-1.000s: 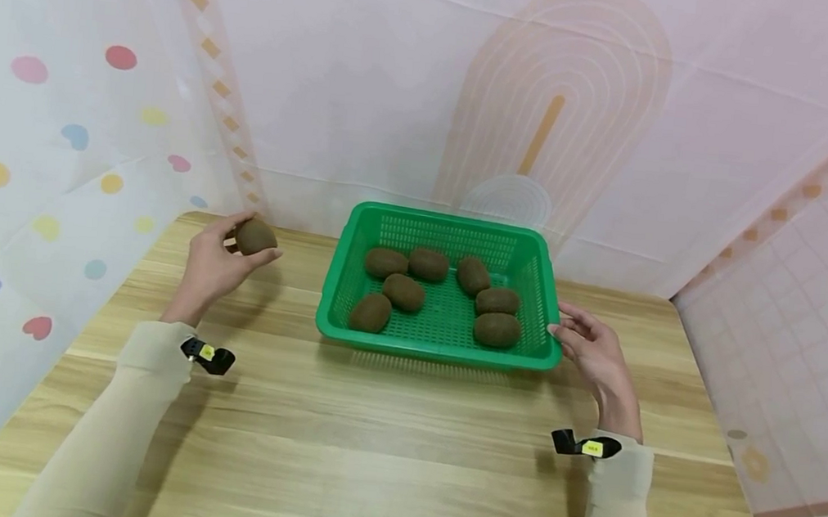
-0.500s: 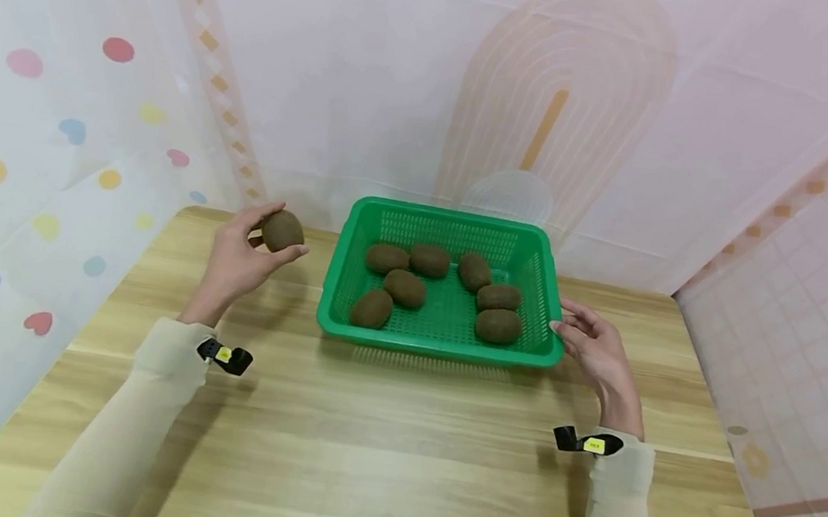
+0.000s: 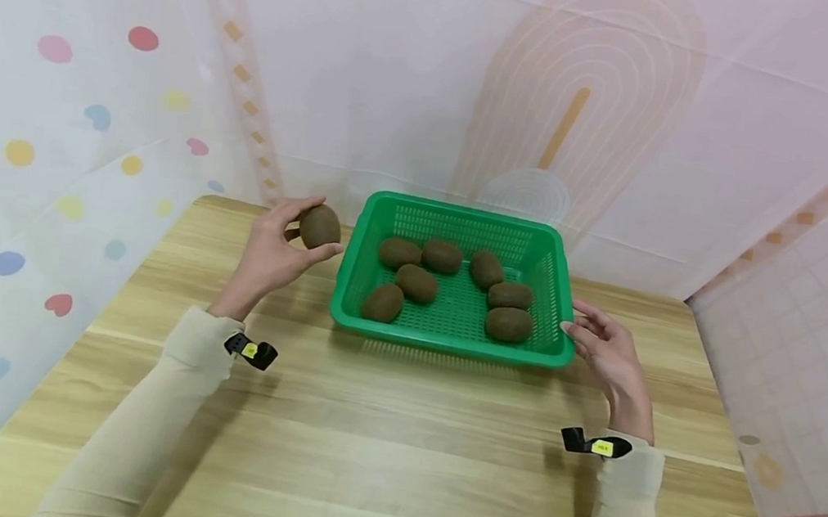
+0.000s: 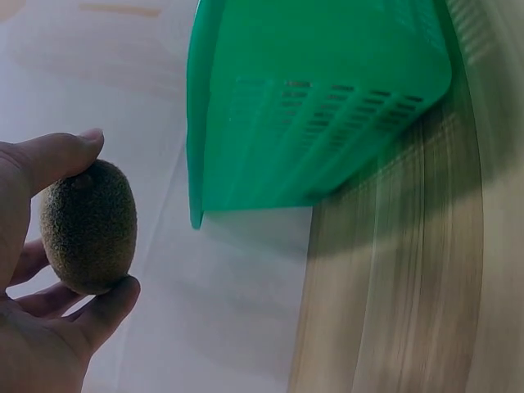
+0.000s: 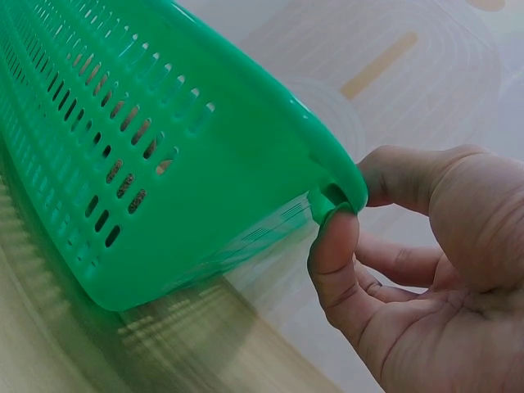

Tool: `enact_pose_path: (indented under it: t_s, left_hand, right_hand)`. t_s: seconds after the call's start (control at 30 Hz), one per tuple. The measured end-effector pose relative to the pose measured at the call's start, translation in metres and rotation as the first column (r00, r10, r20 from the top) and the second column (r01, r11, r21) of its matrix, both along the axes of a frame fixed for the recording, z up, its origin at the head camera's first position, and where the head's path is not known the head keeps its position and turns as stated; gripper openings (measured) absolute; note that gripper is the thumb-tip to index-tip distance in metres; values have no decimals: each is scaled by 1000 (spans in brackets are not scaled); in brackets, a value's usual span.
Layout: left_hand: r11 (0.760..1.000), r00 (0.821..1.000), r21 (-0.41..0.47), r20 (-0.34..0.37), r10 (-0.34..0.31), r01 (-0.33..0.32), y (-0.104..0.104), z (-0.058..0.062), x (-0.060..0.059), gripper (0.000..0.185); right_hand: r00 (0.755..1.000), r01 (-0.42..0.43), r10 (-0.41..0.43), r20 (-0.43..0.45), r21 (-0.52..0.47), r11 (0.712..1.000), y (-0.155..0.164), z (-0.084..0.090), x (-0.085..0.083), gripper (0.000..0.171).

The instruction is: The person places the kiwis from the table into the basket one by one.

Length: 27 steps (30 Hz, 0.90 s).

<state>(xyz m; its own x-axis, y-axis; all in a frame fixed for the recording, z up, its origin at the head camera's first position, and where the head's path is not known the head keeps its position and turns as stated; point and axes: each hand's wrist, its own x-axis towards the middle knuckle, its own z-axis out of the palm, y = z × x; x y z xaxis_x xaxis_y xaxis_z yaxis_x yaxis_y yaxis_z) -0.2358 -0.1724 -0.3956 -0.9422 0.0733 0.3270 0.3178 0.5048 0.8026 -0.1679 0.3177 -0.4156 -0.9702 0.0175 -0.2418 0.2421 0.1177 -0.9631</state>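
1. While our left hand (image 3: 270,256) is raised above the wooden table (image 3: 383,445), its thumb and fingers curl round a brown kiwi (image 3: 320,226), held just beside the left wall of the green basket (image 3: 451,345).
2. From the left wrist view we see that kiwi (image 4: 88,227) pinched between thumb above and fingertips below, apart from the basket (image 4: 311,106).
3. Our right hand (image 3: 608,358) sits at the basket's right front corner; the right wrist view shows its thumb (image 5: 340,262) and a finger nipping the rim (image 5: 327,164).
4. Seven kiwis lie inside the basket, three to the left, one at the back, three to the right.
5. Both our sleeves are beige.
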Motion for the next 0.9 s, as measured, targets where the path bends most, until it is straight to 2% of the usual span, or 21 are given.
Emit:
enact_pose_path:
  t_s: [0.23, 0.6, 0.9]
  left_hand:
    - [999, 999, -11, -18, -50, 49, 16, 2, 3, 73]
    - [989, 989, -54, -49, -139, 136, 37, 2, -5, 72]
    - [978, 981, -95, -34, -191, 187, 49, 3, -10, 72]
  right_hand:
    - [1000, -12, 12, -5, -4, 1000, 1, 1, -1, 64]
    - [1000, -5, 5, -12, -14, 1000, 3, -2, -1, 63]
    - [1000, -11, 11, -13, -5, 1000, 2, 0, -3, 63]
